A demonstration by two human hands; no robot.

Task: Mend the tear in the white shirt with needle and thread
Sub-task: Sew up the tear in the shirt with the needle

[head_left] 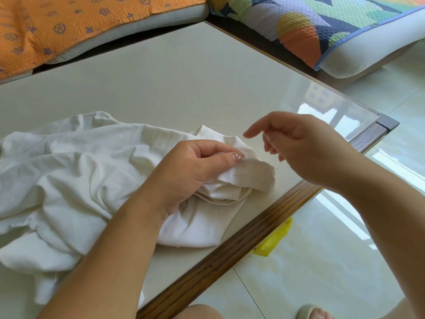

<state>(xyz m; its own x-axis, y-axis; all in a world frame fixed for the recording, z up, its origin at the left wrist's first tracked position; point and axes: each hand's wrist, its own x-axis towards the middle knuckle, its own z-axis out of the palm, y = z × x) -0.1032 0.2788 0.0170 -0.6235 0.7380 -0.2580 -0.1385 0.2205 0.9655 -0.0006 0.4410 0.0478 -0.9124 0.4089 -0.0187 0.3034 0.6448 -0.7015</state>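
Note:
The white shirt point(76, 180) lies crumpled on the left half of the table. My left hand point(195, 166) pinches a folded edge of the shirt between thumb and fingers, near the table's right edge. A thin dark tip, perhaps the needle point(275, 168), pokes out of that fold at its right end. Just right of the fold, my right hand point(305, 146) hovers with its index finger stretched out and the other fingers loosely curled; I see nothing held in it. No thread shows clearly.
The pale glass-topped table point(184, 77) has a dark wooden rim point(230, 249) along its near right side. A yellow object point(273, 240) lies on the tiled floor below the rim. Sofa cushions, orange point(69, 24) and multicoloured point(310, 26), border the far side.

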